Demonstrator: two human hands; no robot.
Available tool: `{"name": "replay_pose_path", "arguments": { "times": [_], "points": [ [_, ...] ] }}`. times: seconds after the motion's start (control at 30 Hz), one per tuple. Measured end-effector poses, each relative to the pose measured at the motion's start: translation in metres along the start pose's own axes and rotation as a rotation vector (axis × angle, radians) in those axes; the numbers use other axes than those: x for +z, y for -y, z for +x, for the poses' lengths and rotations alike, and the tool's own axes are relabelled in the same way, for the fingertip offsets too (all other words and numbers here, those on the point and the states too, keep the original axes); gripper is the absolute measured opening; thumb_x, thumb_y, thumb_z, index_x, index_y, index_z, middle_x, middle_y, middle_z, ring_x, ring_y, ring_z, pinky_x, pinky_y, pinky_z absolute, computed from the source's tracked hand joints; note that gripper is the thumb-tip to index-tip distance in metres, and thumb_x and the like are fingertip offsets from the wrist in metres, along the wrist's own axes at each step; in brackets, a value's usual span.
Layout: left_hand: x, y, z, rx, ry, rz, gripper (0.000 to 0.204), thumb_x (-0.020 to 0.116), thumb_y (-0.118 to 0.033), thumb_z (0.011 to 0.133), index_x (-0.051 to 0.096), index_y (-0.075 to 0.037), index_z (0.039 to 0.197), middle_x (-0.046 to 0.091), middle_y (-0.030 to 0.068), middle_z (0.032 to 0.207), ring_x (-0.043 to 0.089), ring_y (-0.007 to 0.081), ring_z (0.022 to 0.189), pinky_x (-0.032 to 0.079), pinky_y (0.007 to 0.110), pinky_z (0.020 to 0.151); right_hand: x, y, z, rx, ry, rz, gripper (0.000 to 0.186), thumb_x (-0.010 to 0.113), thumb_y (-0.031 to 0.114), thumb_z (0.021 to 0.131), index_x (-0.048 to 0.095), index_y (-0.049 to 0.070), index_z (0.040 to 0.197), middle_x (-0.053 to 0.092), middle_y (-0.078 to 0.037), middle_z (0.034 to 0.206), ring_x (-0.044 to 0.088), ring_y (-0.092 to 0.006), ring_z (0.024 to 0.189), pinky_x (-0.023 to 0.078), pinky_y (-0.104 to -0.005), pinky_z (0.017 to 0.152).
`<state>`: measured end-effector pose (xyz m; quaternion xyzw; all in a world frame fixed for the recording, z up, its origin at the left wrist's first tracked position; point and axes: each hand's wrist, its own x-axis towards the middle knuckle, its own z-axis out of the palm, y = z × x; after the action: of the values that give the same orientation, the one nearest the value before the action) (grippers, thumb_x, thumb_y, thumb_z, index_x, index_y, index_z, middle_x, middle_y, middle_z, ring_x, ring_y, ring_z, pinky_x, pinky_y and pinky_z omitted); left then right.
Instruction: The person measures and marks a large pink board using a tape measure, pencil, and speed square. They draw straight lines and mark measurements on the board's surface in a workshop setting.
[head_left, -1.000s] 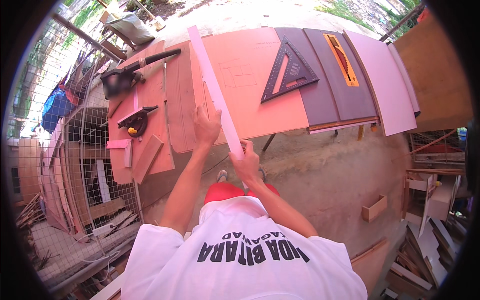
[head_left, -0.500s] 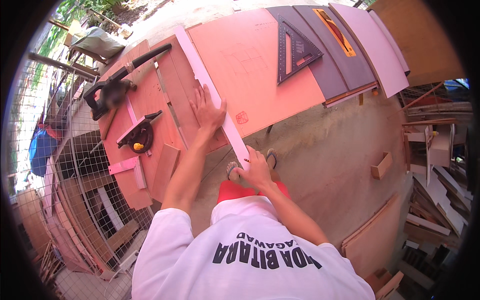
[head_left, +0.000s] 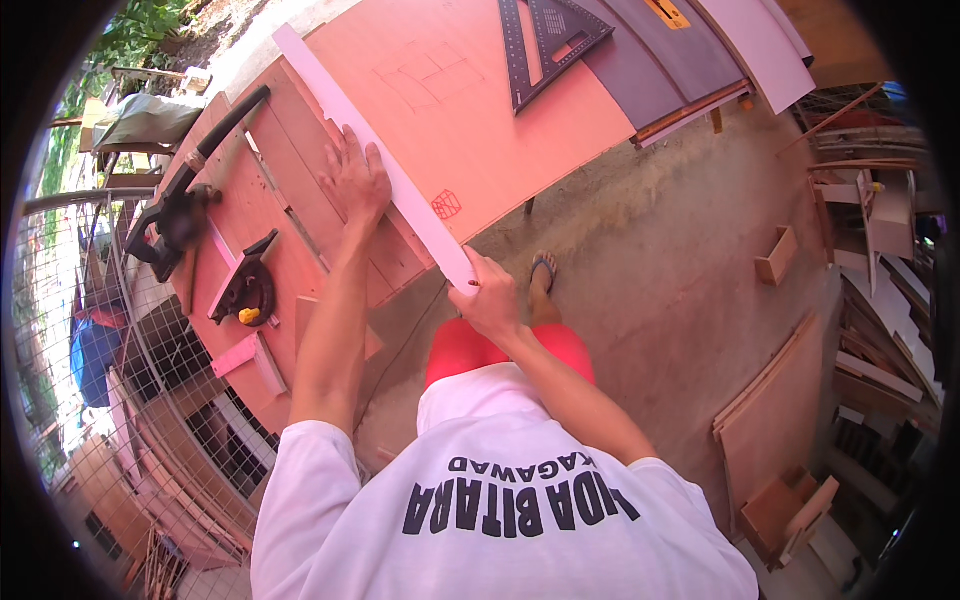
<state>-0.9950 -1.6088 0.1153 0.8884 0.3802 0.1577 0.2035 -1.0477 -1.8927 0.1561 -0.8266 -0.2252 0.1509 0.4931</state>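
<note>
A long pale pink-white strip (head_left: 350, 138) lies diagonally across the plywood tabletop, overhanging its near edge. My left hand (head_left: 356, 180) is spread on the brown boards beside the strip, fingertips at its edge. My right hand (head_left: 490, 293) grips the strip's near end; anything else within those fingers is too small to make out. Right of the strip lies a pinkish plywood sheet (head_left: 510, 160) with drawn lines, topped at the back by a dark triangular square (head_left: 530, 50).
At left lie a black tool with a long tube (head_left: 215, 145), a dark mitre gauge (head_left: 255, 290) and wooden offcuts (head_left: 255, 370). A wire mesh fence (head_left: 120, 380) runs beside the table. Panels (head_left: 750, 45) sit at the back right; scrap wood (head_left: 880, 330) and a small wooden box (head_left: 775, 255) are on the right.
The view has swung, shifting the table up and left. My left hand has spread higher along the strip, and my right hand stays at its near end. One foot has moved out of sight.
</note>
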Motion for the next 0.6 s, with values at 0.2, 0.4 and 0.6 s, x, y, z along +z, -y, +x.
{"name": "replay_pose_path", "arguments": {
  "times": [0.2,0.4,0.6],
  "points": [
    [-0.001,-0.003,0.004,-0.029,-0.001,0.062,0.068,0.036,-0.045,0.111,0.029,-0.010,0.168,0.035,0.0118,0.172,0.023,0.0393,0.160,0.003,0.069,0.126,0.008,-0.011,0.006,-0.029,-0.053,0.058,0.048,0.077,0.012,0.076,0.067,-0.001,0.122,0.072,-0.023,0.101,0.070,-0.0422,0.094,0.056,-0.0494,0.083],
    [-0.003,-0.004,0.008,-0.042,0.027,0.081,0.068,0.035,-0.046,0.111,0.028,-0.010,0.169,0.034,0.0091,0.173,0.023,0.0367,0.161,0.005,0.069,0.126,0.010,-0.013,0.005,-0.019,-0.060,0.050,0.048,0.076,0.012,0.077,0.067,-0.003,0.121,0.072,-0.023,0.099,0.070,-0.0418,0.094,0.056,-0.0496,0.083],
    [0.009,0.012,0.007,-0.019,-0.017,0.042,0.068,0.036,-0.046,0.111,0.028,-0.010,0.168,0.032,0.0073,0.174,0.025,0.0356,0.160,0.009,0.068,0.126,0.011,-0.016,0.004,-0.060,-0.082,0.052,0.051,0.080,0.013,0.075,0.069,0.001,0.124,0.071,-0.020,0.093,0.070,-0.0384,0.087,0.056,-0.0472,0.078]
  ]
}}
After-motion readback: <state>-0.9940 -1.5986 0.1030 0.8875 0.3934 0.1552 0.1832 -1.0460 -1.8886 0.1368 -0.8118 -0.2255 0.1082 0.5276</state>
